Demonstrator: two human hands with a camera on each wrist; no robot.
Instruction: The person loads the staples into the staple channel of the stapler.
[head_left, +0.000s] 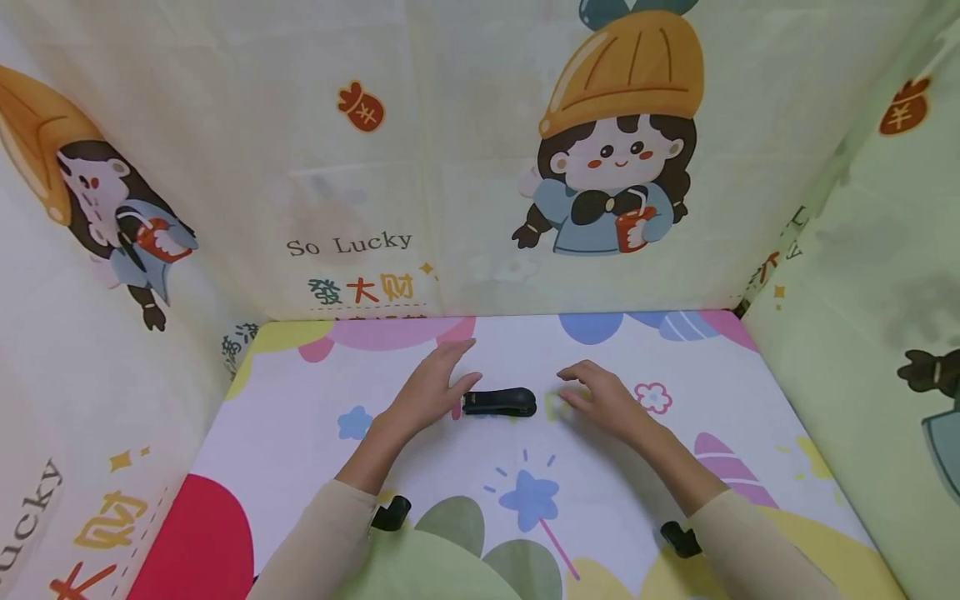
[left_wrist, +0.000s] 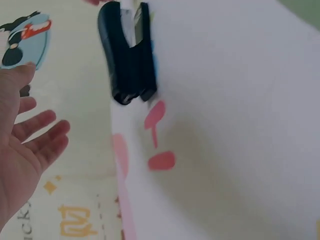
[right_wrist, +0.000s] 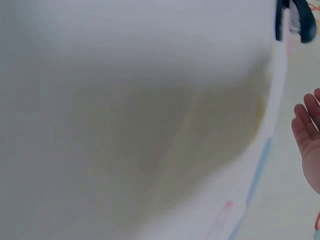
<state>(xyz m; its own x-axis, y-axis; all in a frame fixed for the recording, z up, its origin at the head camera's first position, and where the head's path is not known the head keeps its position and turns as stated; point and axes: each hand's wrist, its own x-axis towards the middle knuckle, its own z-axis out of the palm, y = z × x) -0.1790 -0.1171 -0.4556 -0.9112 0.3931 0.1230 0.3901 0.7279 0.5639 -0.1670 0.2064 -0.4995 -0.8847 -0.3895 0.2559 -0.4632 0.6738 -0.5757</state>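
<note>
A black stapler (head_left: 500,402) lies on the patterned tabletop, between my two hands in the head view. My left hand (head_left: 433,383) is just left of it, thumb near its left end, fingers loosely extended and holding nothing. To the right of the stapler, with a small gap, hovers my right hand (head_left: 600,402), its fingers relaxed and slightly bent. The left wrist view shows the stapler (left_wrist: 127,55) beside the spread fingers of the left hand (left_wrist: 30,140). At the upper right corner of the right wrist view, part of the stapler (right_wrist: 296,20) appears above the right hand (right_wrist: 310,140).
The tabletop (head_left: 615,492) carries a printed cover with a star wand, flowers and coloured shapes. A cartoon-printed curtain (head_left: 465,200) closes off the back and both sides. Black wrist cameras show at the left sleeve (head_left: 322,533) and the right sleeve (head_left: 750,542).
</note>
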